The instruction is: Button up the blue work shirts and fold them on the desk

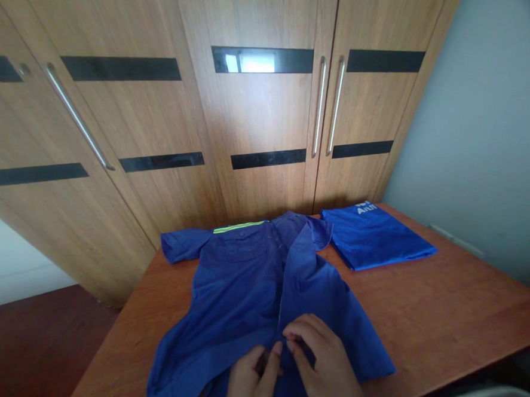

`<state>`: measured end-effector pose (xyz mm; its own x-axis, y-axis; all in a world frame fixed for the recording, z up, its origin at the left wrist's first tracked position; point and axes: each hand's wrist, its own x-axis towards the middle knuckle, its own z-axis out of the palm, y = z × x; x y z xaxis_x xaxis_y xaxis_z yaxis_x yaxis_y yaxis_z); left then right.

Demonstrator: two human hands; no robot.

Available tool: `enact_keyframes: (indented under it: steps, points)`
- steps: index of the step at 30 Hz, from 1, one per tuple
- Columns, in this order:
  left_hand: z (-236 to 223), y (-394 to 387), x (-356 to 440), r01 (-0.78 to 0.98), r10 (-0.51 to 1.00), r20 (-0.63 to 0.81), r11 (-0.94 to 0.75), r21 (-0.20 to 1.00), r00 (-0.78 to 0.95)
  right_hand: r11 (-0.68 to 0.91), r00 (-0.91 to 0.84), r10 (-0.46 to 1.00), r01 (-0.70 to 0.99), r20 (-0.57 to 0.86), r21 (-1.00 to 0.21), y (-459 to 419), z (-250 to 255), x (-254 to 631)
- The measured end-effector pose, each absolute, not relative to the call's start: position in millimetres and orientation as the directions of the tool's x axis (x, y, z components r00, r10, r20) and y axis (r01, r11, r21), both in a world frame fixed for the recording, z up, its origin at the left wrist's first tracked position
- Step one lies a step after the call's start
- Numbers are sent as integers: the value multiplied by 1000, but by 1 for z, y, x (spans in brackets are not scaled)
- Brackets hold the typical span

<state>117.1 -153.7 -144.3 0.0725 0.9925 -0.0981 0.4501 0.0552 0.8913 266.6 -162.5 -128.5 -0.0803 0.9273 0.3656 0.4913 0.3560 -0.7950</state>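
Viewed from the near edge of the table (460,306), 12 straight ahead: blue shirt (239,296) lay front up in the middle of the top, collar end at 12, hem at 6, cloth wrinkled. One short sleeve (184,244) stuck out at 11, the other at 1. Yellow-green strip (240,227) ran across the chest, 11 to 12. Both hands were at the lower end of the front opening, around 6. Left hand (254,379): fingers bent, thumb tip at the front edge, pinching shirt cloth. Right hand (322,360), just to its 3 o'clock: fingers curled, thumb and forefinger brought together on the same edge, also pinching. Tips nearly met; whatever detail sat between them was too small to make out. Folded blue cloth (377,239), brighter than the shirt, lay flat at 1 to 2, white lettering (366,209) on its far side. Its corner was right by the 1 o'clock sleeve; couldn't tell if they touched. Wooden wardrobe (264,189) filled 10 to 1 behind the table: dark strips, long metal handles, window glare on one strip. Pale wall (482,161) at 2, reddish floor (36,350) at 9.
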Motion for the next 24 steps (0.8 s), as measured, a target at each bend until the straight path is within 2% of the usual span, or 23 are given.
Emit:
enact_keyframes:
  steps: [7,14,24]
  points:
    - [-150,-155,115,507,994,-65,9,862,93,199,-35,979,337,199,-920,-157,-121,271]
    - [-150,-157,118,540,999,-8,-20,842,50,132,-32,991,245,128,-961,-152,-124,275]
    - [-152,-155,116,576,995,-6,-51,816,96,22,-65,998,114,15,-993,-146,-128,282]
